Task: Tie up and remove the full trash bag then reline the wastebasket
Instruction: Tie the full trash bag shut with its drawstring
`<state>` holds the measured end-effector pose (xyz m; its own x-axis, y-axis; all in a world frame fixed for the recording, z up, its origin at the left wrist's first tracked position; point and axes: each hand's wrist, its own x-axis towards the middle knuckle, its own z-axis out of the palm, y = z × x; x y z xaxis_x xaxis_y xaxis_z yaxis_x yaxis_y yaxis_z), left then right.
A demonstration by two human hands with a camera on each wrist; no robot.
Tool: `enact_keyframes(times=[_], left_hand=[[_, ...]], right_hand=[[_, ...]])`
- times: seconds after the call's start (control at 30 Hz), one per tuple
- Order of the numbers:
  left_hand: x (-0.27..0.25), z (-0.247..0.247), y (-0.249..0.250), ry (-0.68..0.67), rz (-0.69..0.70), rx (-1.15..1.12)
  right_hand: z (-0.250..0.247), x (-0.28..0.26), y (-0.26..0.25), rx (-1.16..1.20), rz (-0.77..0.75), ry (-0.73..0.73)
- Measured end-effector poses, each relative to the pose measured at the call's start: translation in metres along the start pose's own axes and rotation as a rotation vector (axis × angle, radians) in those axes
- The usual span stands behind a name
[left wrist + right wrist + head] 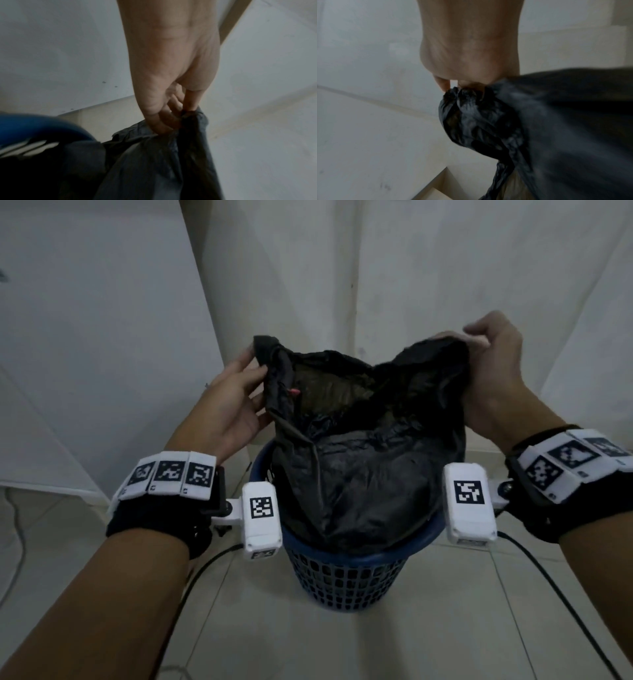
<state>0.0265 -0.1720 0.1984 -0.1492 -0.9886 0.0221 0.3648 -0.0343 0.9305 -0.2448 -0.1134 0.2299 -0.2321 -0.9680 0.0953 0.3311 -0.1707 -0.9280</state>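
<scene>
A full black trash bag [370, 460] stands in a blue mesh wastebasket [346, 577] on the floor, its mouth pulled up and spread wide. My left hand [236, 395] pinches the bag's left top edge; in the left wrist view the fingers [164, 121] clamp the gathered plastic [188, 135]. My right hand [493, 364] grips the right top edge from above, and the right wrist view shows the bunched black plastic [471, 115] under its fingertips. The bag's mouth is open between the hands, with dark contents inside.
The wastebasket sits in a corner of white walls [445, 268] on pale floor tiles [411, 645]. A white panel [85, 337] leans at the left. Black cables [565, 594] trail from the wrist cameras across the floor.
</scene>
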Motion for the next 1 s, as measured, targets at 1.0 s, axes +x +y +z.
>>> enact_keyframes(times=[1.0], left_hand=[[-0.057,0.01,-0.025,-0.086,0.205,0.522]], right_hand=[[0.019,-0.028,-0.005,-0.246,0.031,-0.35]])
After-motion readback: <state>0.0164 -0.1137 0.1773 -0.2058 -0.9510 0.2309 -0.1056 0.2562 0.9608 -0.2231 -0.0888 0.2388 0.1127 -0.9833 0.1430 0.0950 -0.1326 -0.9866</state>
